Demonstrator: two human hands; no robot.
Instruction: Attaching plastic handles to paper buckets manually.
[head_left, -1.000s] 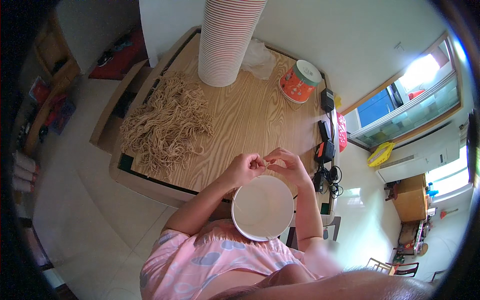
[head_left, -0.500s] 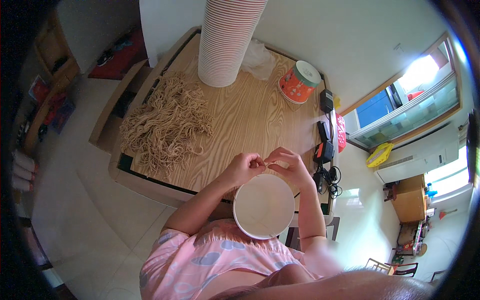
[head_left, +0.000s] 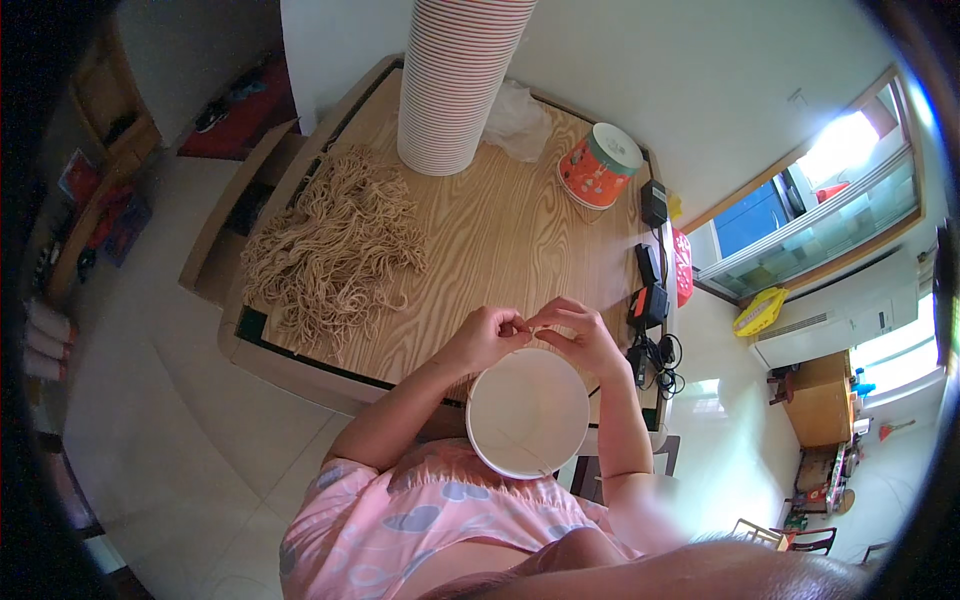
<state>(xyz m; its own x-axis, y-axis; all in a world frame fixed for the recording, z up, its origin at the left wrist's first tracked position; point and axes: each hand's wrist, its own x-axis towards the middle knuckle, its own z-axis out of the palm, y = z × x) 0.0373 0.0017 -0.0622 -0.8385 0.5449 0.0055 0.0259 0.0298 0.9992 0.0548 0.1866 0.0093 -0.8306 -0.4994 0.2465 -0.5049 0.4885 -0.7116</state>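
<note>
A white paper bucket (head_left: 528,412) rests against my body at the table's near edge, its round mouth facing up. Just beyond its far rim, my left hand (head_left: 490,338) and my right hand (head_left: 572,335) meet fingertip to fingertip, both closed in a pinch. Between them is a thin beige string, mostly hidden by the fingers. Fine strands also show at the bucket's left side and by its near rim. A loose heap of beige strings (head_left: 335,250) lies on the table to the left of my hands.
Toward the back of the wooden table (head_left: 490,240) rises a tall stack of white buckets (head_left: 455,90). A clear plastic bag (head_left: 518,120) lies beside it. An orange-and-green bucket (head_left: 598,168) stands upside down at the back right. Black power adapters (head_left: 650,303) and cables (head_left: 660,355) line the right edge.
My fingertips have shifted very slightly while staying pinched together. The bucket and the things on the table keep their places.
</note>
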